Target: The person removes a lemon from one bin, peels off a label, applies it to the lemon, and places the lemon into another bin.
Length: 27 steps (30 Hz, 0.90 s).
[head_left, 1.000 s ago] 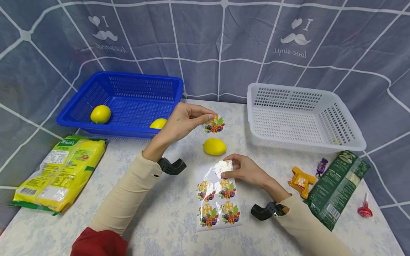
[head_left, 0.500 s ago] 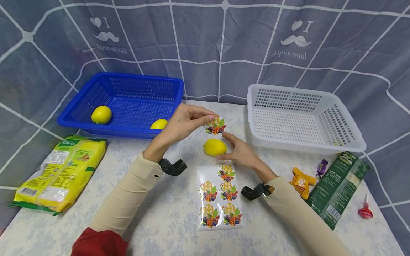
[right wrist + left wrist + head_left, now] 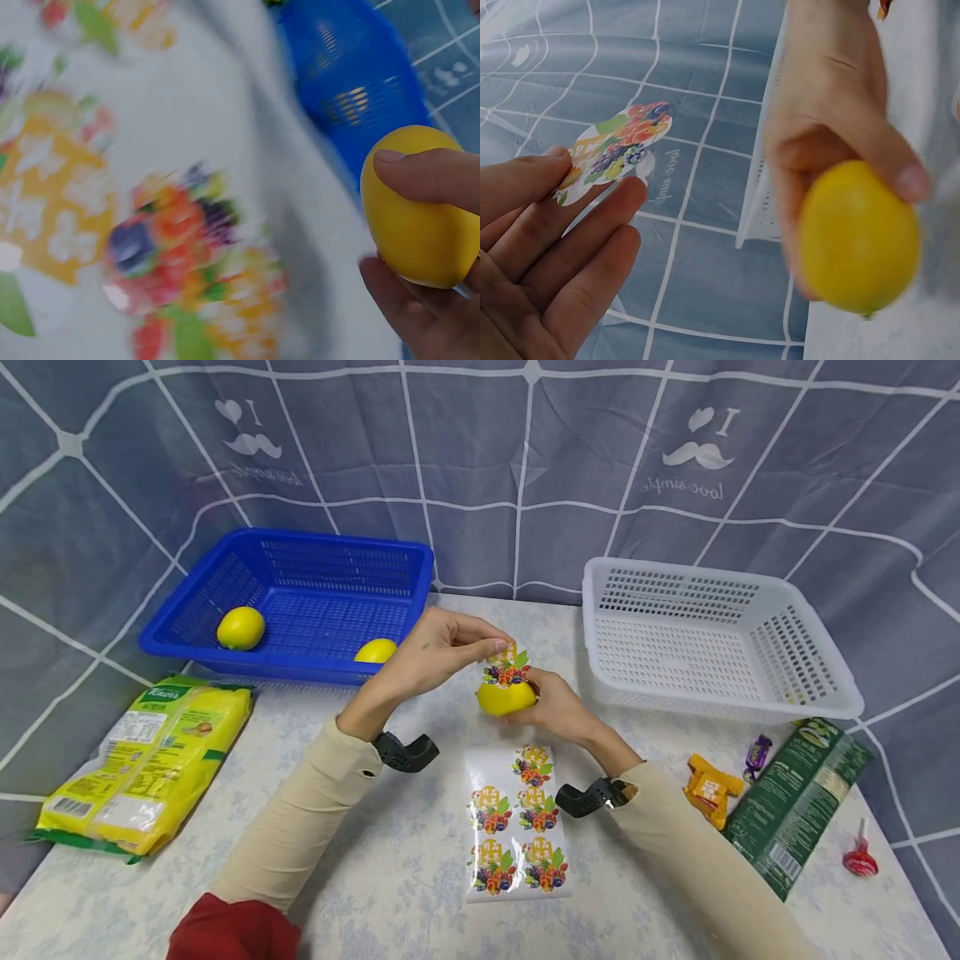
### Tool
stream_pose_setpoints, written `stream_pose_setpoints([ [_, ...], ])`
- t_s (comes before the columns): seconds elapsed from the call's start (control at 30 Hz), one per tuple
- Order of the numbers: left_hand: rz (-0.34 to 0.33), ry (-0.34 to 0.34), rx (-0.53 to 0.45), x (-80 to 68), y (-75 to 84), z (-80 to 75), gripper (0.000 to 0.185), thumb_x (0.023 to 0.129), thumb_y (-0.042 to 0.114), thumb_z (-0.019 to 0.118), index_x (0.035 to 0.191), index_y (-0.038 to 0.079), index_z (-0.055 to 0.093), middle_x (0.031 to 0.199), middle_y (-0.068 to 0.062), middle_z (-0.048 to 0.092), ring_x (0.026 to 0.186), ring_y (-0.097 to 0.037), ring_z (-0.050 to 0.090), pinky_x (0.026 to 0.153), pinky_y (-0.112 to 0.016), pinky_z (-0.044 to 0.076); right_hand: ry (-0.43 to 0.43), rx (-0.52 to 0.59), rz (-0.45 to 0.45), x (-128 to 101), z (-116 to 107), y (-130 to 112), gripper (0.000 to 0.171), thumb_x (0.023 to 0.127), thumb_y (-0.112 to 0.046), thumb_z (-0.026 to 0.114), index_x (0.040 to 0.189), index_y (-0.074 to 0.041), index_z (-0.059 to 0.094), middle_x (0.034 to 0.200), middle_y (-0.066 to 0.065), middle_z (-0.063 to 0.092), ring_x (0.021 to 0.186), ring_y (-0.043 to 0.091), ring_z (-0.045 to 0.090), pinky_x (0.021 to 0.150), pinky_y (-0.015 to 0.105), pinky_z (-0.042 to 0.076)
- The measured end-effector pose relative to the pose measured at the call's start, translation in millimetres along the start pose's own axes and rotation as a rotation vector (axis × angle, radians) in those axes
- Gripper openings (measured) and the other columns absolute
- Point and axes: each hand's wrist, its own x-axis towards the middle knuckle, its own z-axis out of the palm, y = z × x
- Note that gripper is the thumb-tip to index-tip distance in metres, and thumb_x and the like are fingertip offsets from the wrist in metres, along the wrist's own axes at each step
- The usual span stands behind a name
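Observation:
My left hand (image 3: pixel 431 652) pinches a fruit-print sticker (image 3: pixel 508 667) by its upper edge between thumb and forefinger. In the left wrist view the sticker (image 3: pixel 615 150) hangs from the fingertips while the other fingers are spread loosely. Just below it, my right hand (image 3: pixel 558 708) holds a yellow lemon (image 3: pixel 504 699) from the right side. The right wrist view shows the thumb across the lemon (image 3: pixel 420 232) and fingers beneath it. Nearer to me lies a sheet of matching stickers (image 3: pixel 517 822), its top left spot bare.
A blue basket (image 3: pixel 285 670) with lemons (image 3: pixel 241 627) stands back left, a white basket (image 3: pixel 720 702) back right. A yellow Knorr bag (image 3: pixel 142 768) lies at left. At right are a green packet (image 3: pixel 798 806), an orange wrapped snack (image 3: pixel 711 789), a purple candy (image 3: pixel 757 756) and a red lollipop (image 3: pixel 860 860).
My right hand has left the sticker sheet, reached forward to the lemon and taken hold of it, bringing it up close under the sticker. The left hand has stayed almost in place.

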Motion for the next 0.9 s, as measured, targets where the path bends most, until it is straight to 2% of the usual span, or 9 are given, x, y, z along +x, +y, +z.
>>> stream_pose_setpoints([
  [0.13,0.005,-0.039,-0.016,1.6,-0.5,3.0,0.016,0.095,0.008,0.065,0.103,-0.003,0.075,0.099,-0.01,0.075,0.094,-0.017,0.07,0.083,-0.032,0.055,0.004,0.069,-0.052,-5.8,-8.0,-15.8,0.055,0.075,0.003,0.08,0.125,0.001,0.058,0.115,0.011,0.065,0.105,0.025,0.058,0.098,0.041,0.045],
  [0.3,0.038,-0.071,-0.01,2.7,-2.7,5.9,0.015,0.095,0.007,0.065,0.101,-0.002,0.076,0.096,-0.008,0.075,0.089,-0.014,0.069,0.075,-0.027,0.054,-0.023,0.149,-0.071,-13.6,-14.1,-31.9,0.061,0.076,0.004,0.08,0.131,-0.006,0.057,0.114,0.01,0.066,0.098,0.026,0.06,0.088,0.038,0.051],
  [0.43,0.06,-0.085,0.006,2.7,-5.0,7.9,0.015,0.095,0.008,0.066,0.101,0.0,0.077,0.094,-0.005,0.076,0.085,-0.013,0.067,0.07,-0.026,0.052,-0.022,0.178,-0.058,-17.9,-17.4,-39.0,0.07,0.076,-0.001,0.081,0.139,-0.014,0.054,0.128,0.004,0.06,0.108,0.022,0.056,0.086,0.035,0.052],
  [0.6,0.084,-0.085,0.03,2.4,-5.8,9.8,0.014,0.094,0.008,0.066,0.101,0.001,0.077,0.092,-0.002,0.076,0.074,-0.012,0.06,0.06,-0.023,0.044,-0.019,0.2,-0.054,-22.0,-19.8,-42.9,0.071,0.079,-0.012,0.083,0.143,-0.017,0.052,0.142,-0.002,0.052,0.128,0.017,0.045,0.102,0.04,0.042],
  [0.77,0.104,-0.095,0.067,2.4,-7.0,12.1,0.015,0.095,0.009,0.066,0.102,0.003,0.077,0.089,0.0,0.075,0.06,-0.014,0.045,0.053,-0.024,0.031,-0.018,0.21,-0.069,-24.9,-19.5,-42.9,0.067,0.083,-0.017,0.08,0.144,-0.013,0.051,0.144,0.0,0.051,0.134,0.016,0.043,0.111,0.042,0.033],
  [0.83,0.111,-0.093,0.085,2.4,-7.2,13.1,0.015,0.095,0.009,0.066,0.103,0.003,0.077,0.089,0.0,0.075,0.059,-0.013,0.043,0.052,-0.025,0.03,-0.018,0.209,-0.068,-25.7,-19.4,-42.7,0.068,0.084,-0.018,0.079,0.145,-0.013,0.05,0.145,0.0,0.05,0.134,0.016,0.043,0.111,0.042,0.033],
  [0.9,0.126,-0.086,0.101,2.1,-7.4,14.2,0.015,0.095,0.01,0.066,0.103,0.003,0.077,0.091,0.0,0.075,0.061,-0.01,0.049,0.054,-0.023,0.036,-0.022,0.21,-0.067,-26.4,-19.8,-42.9,0.068,0.084,-0.018,0.079,0.145,-0.013,0.049,0.145,0.0,0.05,0.134,0.016,0.042,0.111,0.042,0.033],
])
